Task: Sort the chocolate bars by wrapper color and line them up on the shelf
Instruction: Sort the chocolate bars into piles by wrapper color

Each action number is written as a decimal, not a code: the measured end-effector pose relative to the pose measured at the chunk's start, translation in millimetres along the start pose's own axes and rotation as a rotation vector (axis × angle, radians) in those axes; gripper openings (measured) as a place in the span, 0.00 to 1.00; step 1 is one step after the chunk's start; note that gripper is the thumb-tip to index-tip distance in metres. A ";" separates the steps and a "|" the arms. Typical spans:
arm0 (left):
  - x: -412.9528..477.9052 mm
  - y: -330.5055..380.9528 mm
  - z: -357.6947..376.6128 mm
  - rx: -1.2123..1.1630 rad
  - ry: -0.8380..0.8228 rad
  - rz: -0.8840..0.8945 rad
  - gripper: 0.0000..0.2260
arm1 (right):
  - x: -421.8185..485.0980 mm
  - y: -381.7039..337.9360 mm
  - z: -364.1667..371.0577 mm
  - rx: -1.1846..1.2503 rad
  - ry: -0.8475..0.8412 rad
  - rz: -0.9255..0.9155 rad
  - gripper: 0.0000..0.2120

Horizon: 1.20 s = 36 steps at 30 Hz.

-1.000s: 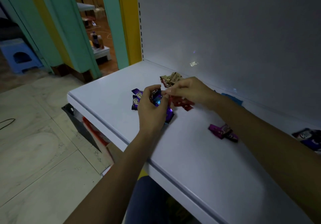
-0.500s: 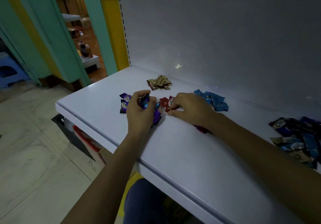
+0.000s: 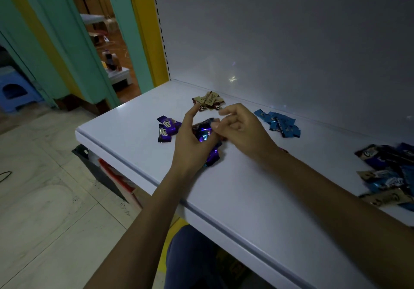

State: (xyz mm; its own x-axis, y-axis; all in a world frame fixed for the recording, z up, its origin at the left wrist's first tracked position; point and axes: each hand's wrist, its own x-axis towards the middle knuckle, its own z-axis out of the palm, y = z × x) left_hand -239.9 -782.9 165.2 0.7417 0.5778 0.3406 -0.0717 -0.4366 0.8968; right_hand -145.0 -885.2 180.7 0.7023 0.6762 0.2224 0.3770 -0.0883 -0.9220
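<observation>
On the white shelf (image 3: 257, 190) my left hand (image 3: 190, 140) cups a bunch of purple bars (image 3: 205, 134), index finger raised. My right hand (image 3: 242, 129) sits just right of them, its fingertips pinching at the top of that bunch. Two purple bars (image 3: 166, 128) lie to the left. A gold pile (image 3: 208, 103) sits near the back wall and a light blue pile (image 3: 280, 125) lies to the right. Red bars under my right hand are mostly hidden.
An unsorted heap of dark, blue and gold bars (image 3: 389, 174) lies at the right edge. The shelf's back panel (image 3: 291, 42) rises behind. The shelf's front edge (image 3: 156, 181) drops to a tiled floor (image 3: 44, 199) on the left.
My right hand lifted off the red bars and moved left to the purple bunch in my left hand. The left index finger has lifted. The camera view shifted slightly.
</observation>
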 end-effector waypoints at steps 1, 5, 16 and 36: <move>-0.4 1.6 1.1 0.036 -0.043 -0.001 0.33 | 0.2 2.4 -2.5 -0.056 -0.009 -0.045 0.14; -0.6 3.9 4.2 0.054 -0.126 0.028 0.40 | 1.1 4.6 -5.5 -0.227 -0.012 -0.210 0.09; 0.1 3.4 1.7 -0.069 -0.067 -0.002 0.04 | 0.0 -9.2 -17.9 0.193 0.066 0.142 0.03; -1.4 3.4 2.7 -0.116 -0.117 0.013 0.04 | -3.0 59.4 -98.1 -0.827 0.337 -0.081 0.11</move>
State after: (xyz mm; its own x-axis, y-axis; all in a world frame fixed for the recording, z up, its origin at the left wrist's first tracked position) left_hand -239.4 -787.1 166.9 0.8126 0.4848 0.3235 -0.1535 -0.3574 0.9212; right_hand -65.5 -964.2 156.3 0.7458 0.4641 0.4779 0.6560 -0.6365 -0.4056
